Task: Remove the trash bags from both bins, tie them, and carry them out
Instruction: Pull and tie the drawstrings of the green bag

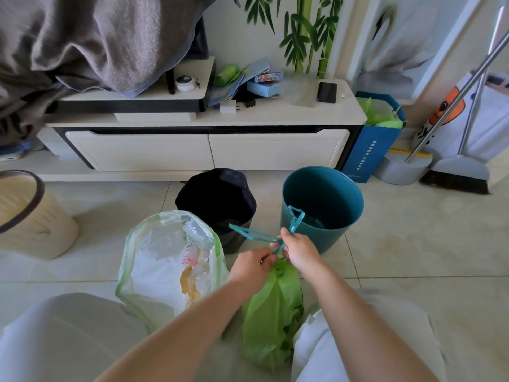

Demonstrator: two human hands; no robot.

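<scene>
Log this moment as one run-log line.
step: tying green bag | left hand: grips bag neck | right hand: pinches teal drawstring | white bag: open, untied

Pretty cramped in the middle: white bag (165, 271) sits open just left of the green bag (271, 307), with the black bin (217, 194) and teal bin (322, 205) right behind, only a narrow strip of tile (268, 188) between the two bins. Open tile right of the teal bin, plus a gap between white bag and cream bin (30, 216). Back there the cabinet (209, 150) walls things off.
</scene>
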